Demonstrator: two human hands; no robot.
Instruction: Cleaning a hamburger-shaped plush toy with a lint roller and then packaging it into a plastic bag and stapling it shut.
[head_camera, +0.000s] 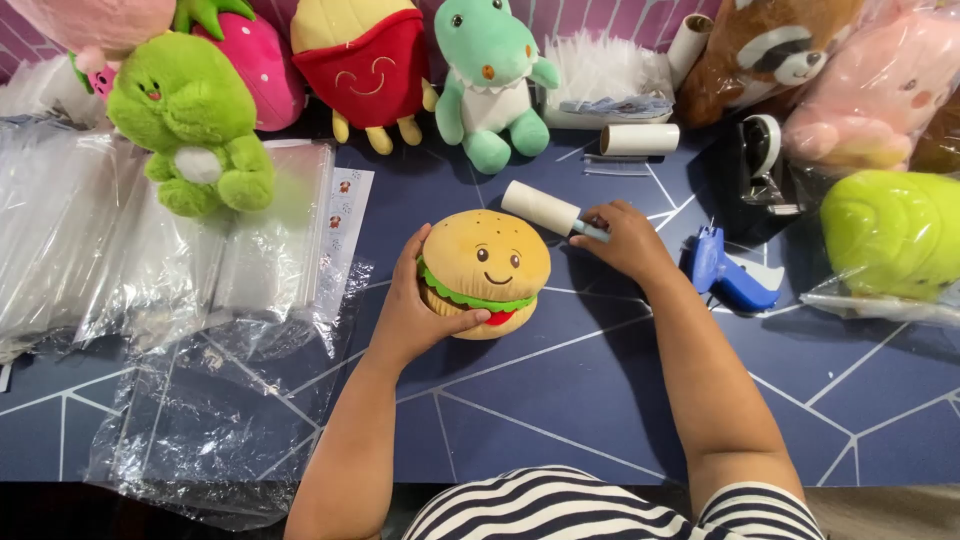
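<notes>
A stack of clear plastic bags lay at my left on the dark blue table, each flat and glossy, and a white label sheet with small printed marks showed beside the stack. One loose bag, crinkled, sprawled over the table's near edge. My left hand cupped the burger plush from its left side — thumb under the red-and-green layers, fingers curled behind the tan bun. The plush sat at the table's middle, its stitched face turned up. My right hand was closed around the pale blue handle of a lint roller, whose white roll lay just beside the bun's top. A blue tagging gun rested near my right wrist. Along the far edge stood soft toys: a green fuzzy bear, a red fries plush, a mint dinosaur. A spare white roll lay beyond — and a bagged lime-green plush sat at far right.
</notes>
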